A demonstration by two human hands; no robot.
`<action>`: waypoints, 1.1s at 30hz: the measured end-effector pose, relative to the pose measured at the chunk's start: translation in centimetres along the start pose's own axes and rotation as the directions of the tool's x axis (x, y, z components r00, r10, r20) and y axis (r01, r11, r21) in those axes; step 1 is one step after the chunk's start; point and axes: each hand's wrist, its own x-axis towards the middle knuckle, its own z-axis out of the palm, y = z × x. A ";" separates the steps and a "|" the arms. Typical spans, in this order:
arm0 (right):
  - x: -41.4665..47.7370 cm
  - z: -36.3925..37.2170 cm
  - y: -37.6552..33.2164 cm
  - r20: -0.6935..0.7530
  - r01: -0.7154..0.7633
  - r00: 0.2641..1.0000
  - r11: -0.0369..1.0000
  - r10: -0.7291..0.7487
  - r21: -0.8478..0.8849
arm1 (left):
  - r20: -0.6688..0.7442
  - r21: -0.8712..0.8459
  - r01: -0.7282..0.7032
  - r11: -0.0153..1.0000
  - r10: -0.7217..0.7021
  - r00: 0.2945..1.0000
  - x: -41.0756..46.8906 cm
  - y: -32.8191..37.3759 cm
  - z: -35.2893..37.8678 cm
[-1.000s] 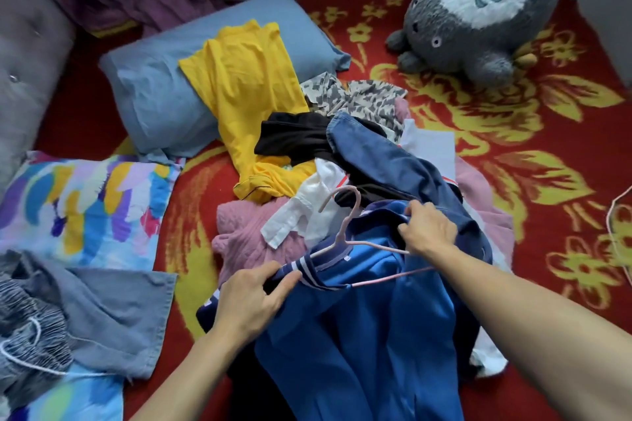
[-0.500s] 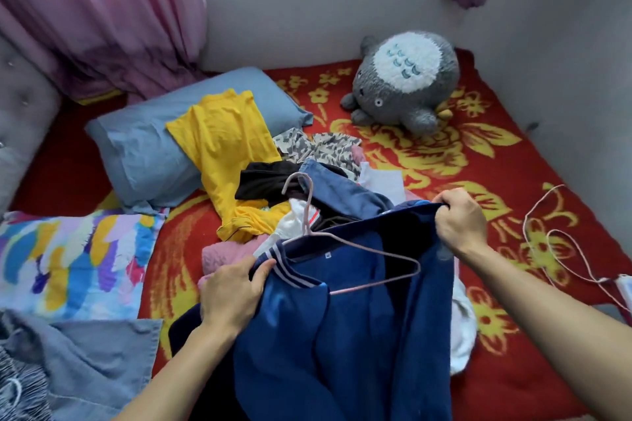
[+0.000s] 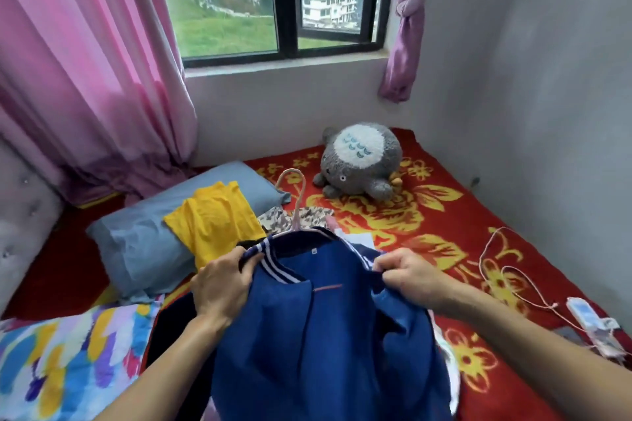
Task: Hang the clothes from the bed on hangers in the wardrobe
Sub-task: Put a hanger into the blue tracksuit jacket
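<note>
Head view, looking forward and down over the bed (image 3: 461,215), which is covered in a red blanket with yellow flowers and fits into the room's corner under a window (image 3: 284,0)

Both hands are held apart in the foreground, above the bed's near edge, each clamped on a blue jacket (image 3: 318,335). The left hand (image 3: 222,287) grips the left side of the striped collar, fingers curled into the cloth. The right hand (image 3: 410,278) pinches the right side of the collar in a closed fist. The jacket hangs between them with its front open and its body dropping out of the bottom of the frame.

A pink hanger (image 3: 297,202) sits inside the jacket's neck. Its hook stands up above the collar, and a short piece of its lower bar shows through the open front.

Behind the jacket, near the middle of the bed, a yellow shirt (image 3: 212,219) lies draped over a blue pillow (image 3: 136,249). A printed garment (image 3: 273,217) lies just beside the shirt, partly hidden by the collar; more clothes under the jacket are too covered to tell apart.

A grey plush toy (image 3: 359,161) sits near the far edge. A colourful pillow (image 3: 68,359) lies at the near left corner, beside a grey tufted headboard (image 3: 24,215). A thin cable (image 3: 496,267) loops along the right edge to a small device (image 3: 584,314).

A pink curtain (image 3: 85,79) hangs left of the window, and a purple one (image 3: 407,20) is knotted at its right
</note>
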 end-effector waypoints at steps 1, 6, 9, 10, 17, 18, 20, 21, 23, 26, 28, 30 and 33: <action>-0.6 1.2 -0.2 0.161 0.005 0.987 0.996 0.010 -0.092 | -0.021 -0.041 -0.024 0.999 0.023 1.000 0.2 0.5 -0.6; -1.3 0.2 -2.1 -0.094 0.188 0.971 0.947 -0.219 -0.261 | -0.199 -0.158 -0.196 0.968 0.163 0.966 0.5 2.0 -4.5; -2.0 -3.0 -5.6 -0.446 0.306 0.739 0.841 -0.506 -0.446 | -0.291 -0.178 -0.280 0.943 0.222 0.931 0.3 2.5 -6.8; -2.0 -3.5 -6.8 -0.422 0.321 0.720 0.804 -0.551 -0.501 | -0.311 -0.194 -0.290 0.937 0.222 0.924 0.2 2.8 -7.6; -1.6 -3.5 -10.6 -0.250 0.541 0.563 0.580 -0.788 -0.609 | -0.330 -0.173 -0.408 0.897 0.337 0.882 -1.7 3.7 -13.4; -1.6 -3.8 -10.7 -0.239 0.553 0.560 0.573 -0.793 -0.605 | -0.332 -0.151 -0.412 0.899 0.347 0.877 -2.4 3.3 -14.3; -1.7 -4.6 -10.2 -0.246 0.583 0.551 0.579 -0.797 -0.569 | -0.373 -0.117 -0.352 0.929 0.287 0.882 -3.8 2.4 -16.2; -1.7 -5.0 -9.8 -0.256 0.605 0.547 0.587 -0.797 -0.537 | -0.397 -0.086 -0.300 0.950 0.243 0.885 -4.7 2.0 -17.1; -2.1 -5.6 -9.1 -0.252 0.669 0.528 0.580 -0.811 -0.464 | -0.429 0.002 -0.209 0.978 0.190 0.883 -7.0 2.3 -18.3; -3.5 -5.2 -9.2 -0.212 0.777 0.494 0.537 -0.843 -0.327 | -0.419 0.015 -0.111 0.994 0.107 0.902 -11.6 5.2 -18.5; -5.2 -4.1 -9.8 -0.148 0.831 0.471 0.494 -0.869 -0.255 | -0.383 -0.034 -0.076 0.997 0.058 0.922 -15.1 7.7 -18.3; -6.9 -2.4 -10.3 -0.058 0.872 0.442 0.444 -0.895 -0.207 | -0.340 -0.054 -0.030 0.998 0.010 0.940 -18.3 9.2 -18.5; -10.0 1.4 -11.5 0.089 0.920 0.390 0.383 -0.916 -0.086 | -0.354 -0.087 0.102 0.991 -0.126 0.927 -24.4 9.8 -20.5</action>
